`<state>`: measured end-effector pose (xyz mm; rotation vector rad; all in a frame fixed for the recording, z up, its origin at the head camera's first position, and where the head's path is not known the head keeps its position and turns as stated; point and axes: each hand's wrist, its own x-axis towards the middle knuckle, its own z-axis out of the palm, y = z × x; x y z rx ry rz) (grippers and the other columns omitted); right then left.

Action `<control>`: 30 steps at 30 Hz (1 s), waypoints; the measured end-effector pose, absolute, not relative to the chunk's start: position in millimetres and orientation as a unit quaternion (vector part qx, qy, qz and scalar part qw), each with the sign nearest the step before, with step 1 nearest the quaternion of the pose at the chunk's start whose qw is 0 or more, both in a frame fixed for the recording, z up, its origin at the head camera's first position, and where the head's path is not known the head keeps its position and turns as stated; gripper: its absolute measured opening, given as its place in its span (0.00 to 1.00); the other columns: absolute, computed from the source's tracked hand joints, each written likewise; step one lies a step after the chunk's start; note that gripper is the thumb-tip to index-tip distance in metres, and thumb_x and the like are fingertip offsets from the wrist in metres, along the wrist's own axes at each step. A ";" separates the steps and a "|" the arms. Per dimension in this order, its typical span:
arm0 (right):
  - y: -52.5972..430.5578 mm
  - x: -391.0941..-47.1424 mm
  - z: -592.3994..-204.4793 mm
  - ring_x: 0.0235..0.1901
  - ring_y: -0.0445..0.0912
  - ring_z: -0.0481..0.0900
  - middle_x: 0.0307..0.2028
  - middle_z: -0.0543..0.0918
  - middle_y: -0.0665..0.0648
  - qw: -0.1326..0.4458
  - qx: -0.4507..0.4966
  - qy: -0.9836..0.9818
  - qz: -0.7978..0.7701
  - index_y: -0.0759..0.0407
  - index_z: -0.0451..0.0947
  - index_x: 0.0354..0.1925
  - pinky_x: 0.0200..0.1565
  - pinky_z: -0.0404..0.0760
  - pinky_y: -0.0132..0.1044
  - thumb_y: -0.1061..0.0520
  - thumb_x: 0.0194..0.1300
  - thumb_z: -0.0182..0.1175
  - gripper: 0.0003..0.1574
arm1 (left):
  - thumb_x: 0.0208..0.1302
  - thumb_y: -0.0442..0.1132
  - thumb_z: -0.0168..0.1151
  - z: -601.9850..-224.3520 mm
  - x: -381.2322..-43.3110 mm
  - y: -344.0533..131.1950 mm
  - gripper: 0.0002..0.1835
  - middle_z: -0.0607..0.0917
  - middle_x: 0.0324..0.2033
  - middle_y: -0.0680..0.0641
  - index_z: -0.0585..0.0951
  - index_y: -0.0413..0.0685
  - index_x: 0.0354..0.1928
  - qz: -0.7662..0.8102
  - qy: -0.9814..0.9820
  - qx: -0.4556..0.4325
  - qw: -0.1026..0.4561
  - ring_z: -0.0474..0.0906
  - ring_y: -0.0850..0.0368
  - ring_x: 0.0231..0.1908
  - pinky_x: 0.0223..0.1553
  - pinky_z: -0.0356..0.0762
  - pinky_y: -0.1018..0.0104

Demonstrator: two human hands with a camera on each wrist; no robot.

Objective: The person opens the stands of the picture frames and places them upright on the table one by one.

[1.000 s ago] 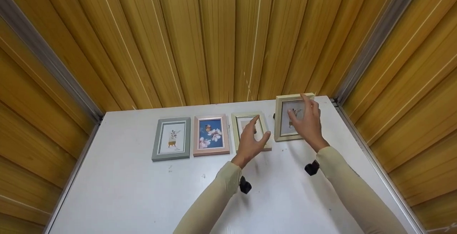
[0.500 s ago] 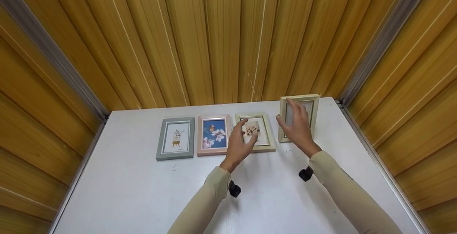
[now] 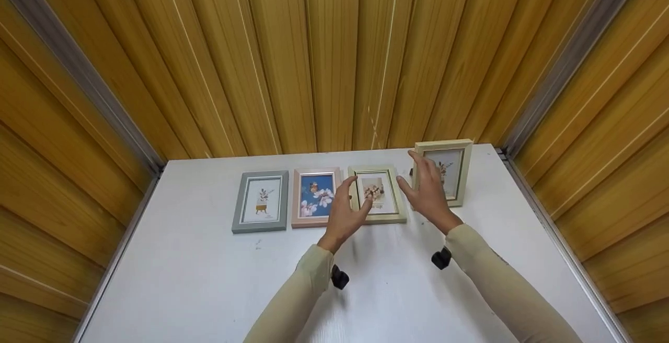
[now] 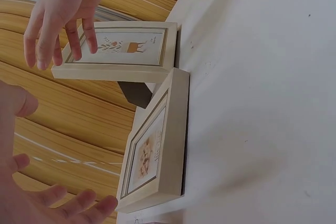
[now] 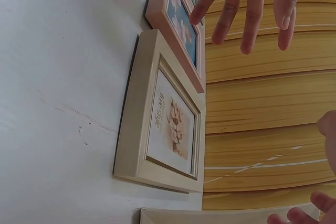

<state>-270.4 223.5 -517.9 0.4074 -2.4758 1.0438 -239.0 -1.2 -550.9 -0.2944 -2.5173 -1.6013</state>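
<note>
Head view shows four picture frames in a row across the middle of the white table [image 3: 198, 280]. Right of centre, the left hand [image 3: 345, 216] is spread wide with nothing in its grasp, hiding the lower right of the pink frame [image 3: 315, 196] and part of the inner cream frame [image 3: 382, 195]. Further right, the right hand [image 3: 429, 192], also wide and holding nothing, covers the lower left of the outer cream frame [image 3: 452, 173]; whether it touches is hard to tell. The grey frame [image 3: 260, 202], left of centre, is fully visible, its small print unreadable.

In the left wrist view, the left hand is cut off at the left edge. In the right wrist view, the outer cream frame shows only as a strip along the bottom.
</note>
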 end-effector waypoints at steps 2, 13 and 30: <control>220.9 -270.7 -519.7 0.61 0.61 0.68 0.63 0.69 0.68 0.201 0.147 -0.896 0.368 0.55 0.60 0.78 0.61 0.70 0.61 0.53 0.70 0.67 0.44 | 0.70 0.48 0.65 -550.8 -240.6 -1.1 0.38 0.67 0.74 0.44 0.63 0.49 0.77 -0.528 -0.841 -0.096 0.067 0.64 0.46 0.73 0.70 0.66 0.47; 203.5 -277.4 -527.0 0.67 0.70 0.66 0.66 0.67 0.76 0.044 0.123 -0.929 0.347 0.59 0.54 0.80 0.65 0.68 0.66 0.55 0.71 0.65 0.47 | 0.69 0.42 0.65 -549.4 -250.7 5.4 0.42 0.63 0.76 0.37 0.57 0.41 0.79 -0.522 -0.848 -0.092 0.021 0.59 0.41 0.75 0.73 0.60 0.44; 183.0 -297.4 -554.6 0.66 0.74 0.65 0.66 0.70 0.77 -0.030 0.051 -0.952 0.300 0.64 0.54 0.79 0.66 0.66 0.67 0.54 0.73 0.61 0.45 | 0.69 0.43 0.64 -562.4 -272.4 23.2 0.41 0.68 0.71 0.33 0.58 0.40 0.79 -0.504 -0.863 -0.018 -0.034 0.66 0.38 0.71 0.70 0.66 0.46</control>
